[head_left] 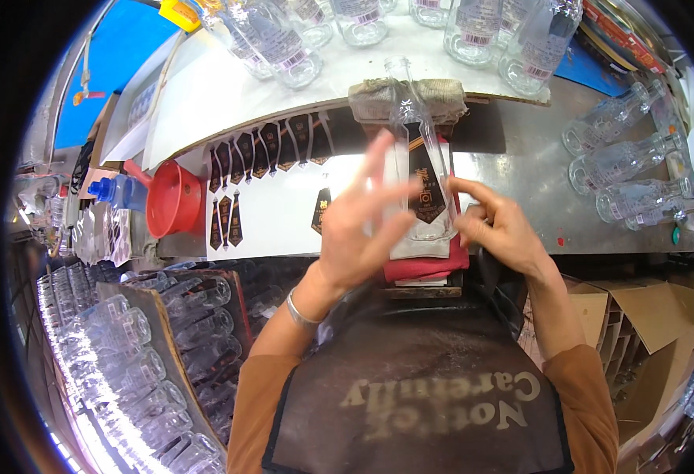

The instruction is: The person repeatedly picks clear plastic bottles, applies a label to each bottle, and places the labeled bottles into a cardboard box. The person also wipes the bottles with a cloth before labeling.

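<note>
A clear glass bottle lies in front of me with its neck pointing away, propped on a rolled pale cloth. On its upper face is a black tie-shaped label with gold markings. My left hand, blurred by motion, hovers over the bottle's left side with its fingers spread. At the right side of the bottle is my right hand, its index finger and thumb apart and their tips at the glass edge. Left of my left hand, a single black label rests on a white sheet.
Several black labels line the sheet. A red plastic basin stands farther left. Bottles stand at the back, lie at the right, and fill racks at lower left. An open cardboard box sits lower right.
</note>
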`<state>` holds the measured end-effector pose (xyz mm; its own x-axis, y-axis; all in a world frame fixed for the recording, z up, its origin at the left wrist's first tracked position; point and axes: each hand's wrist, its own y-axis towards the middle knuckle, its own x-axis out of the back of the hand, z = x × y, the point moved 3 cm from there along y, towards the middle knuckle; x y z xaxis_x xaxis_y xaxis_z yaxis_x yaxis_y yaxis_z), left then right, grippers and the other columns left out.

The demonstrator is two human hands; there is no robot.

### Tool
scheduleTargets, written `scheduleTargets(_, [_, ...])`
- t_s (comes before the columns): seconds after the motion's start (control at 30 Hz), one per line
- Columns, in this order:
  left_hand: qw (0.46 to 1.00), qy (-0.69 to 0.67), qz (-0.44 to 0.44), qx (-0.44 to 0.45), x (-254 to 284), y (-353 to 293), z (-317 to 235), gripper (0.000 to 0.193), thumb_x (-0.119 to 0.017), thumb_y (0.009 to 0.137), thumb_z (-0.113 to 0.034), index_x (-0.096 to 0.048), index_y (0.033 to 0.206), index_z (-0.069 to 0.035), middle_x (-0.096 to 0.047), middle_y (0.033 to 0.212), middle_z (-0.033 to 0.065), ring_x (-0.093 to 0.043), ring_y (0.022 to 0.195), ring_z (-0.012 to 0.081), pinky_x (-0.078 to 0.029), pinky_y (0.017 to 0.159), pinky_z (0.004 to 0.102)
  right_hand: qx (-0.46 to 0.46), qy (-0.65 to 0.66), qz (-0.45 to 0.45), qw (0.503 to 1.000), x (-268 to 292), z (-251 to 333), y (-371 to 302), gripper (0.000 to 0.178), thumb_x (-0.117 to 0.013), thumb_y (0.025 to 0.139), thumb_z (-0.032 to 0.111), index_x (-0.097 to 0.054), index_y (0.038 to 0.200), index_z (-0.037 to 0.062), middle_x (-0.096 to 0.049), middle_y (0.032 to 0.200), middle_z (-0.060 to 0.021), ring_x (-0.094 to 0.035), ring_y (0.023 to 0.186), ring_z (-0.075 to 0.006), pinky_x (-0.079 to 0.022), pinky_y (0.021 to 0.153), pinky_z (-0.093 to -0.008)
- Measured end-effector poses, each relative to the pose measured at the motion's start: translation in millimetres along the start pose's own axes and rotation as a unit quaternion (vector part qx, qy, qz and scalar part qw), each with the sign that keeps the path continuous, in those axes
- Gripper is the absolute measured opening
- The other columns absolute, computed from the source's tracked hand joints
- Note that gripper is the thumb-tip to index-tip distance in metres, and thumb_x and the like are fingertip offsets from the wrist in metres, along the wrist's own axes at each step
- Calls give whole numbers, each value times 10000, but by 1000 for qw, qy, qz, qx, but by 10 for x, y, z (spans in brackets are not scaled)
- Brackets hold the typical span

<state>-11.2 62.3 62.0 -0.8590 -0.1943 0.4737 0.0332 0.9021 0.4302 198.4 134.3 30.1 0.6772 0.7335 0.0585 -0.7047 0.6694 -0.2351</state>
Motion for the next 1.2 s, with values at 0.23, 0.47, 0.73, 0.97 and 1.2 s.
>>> scheduleTargets(0.23, [982, -129, -66, 123, -188, 254, 172, 484, -653, 923, -79, -551, 1396, -53, -353, 1535, 210, -496, 1319, 303, -483, 1000, 368, 51, -49, -107, 992, -46, 196, 308, 517, -660, 940, 277, -543, 1314, -60, -698, 1117, -165, -638, 740, -119, -517, 693, -276])
scheduleTargets(0.47, [995, 24, -56, 81, -213, 245, 173, 505, -695, 887, -83, -570, 1375, -51, -395, 1503, 224, -544, 1261, 329, -465, 1023, 394, 60, -93, -106, 988, -67, 221, 332, 511, -715, 902, 231, -540, 1274, -73, -679, 1131, -192, -661, 698, -107, -513, 621, -260])
scheduleTargets(0.73, [995, 24, -63, 75, -222, 237, 184, 515, -703, 885, -93, -566, 1380, -51, -407, 1496, 225, -548, 1257, 340, -464, 1026, 396, 41, -89, -84, 992, -63, 258, 322, 500, -699, 929, 201, -512, 1300, -77, -646, 1182, -198, -670, 732, -89, -514, 631, -235])
scheduleTargets(0.97, [959, -188, -90, 194, -291, 43, 261, 597, -606, 972, -129, -370, 1501, 14, -454, 1474, 192, -512, 1289, 247, -439, 1049, 342, 78, 6, -83, 994, -67, -6, 249, 527, -614, 1003, 271, -461, 1387, -56, -630, 1177, -154, -610, 833, -86, -513, 701, -233])
scheduleTargets(1.2, [917, -298, -47, 262, -336, -195, 213, 662, -591, 990, -114, -256, 1542, 34, -474, 1448, 247, -473, 1329, 267, -368, 1102, 356, 33, 13, -88, 995, -102, -47, 146, 531, -635, 960, 316, -550, 1311, -72, -654, 1236, -199, -693, 987, -228, -517, 865, -329])
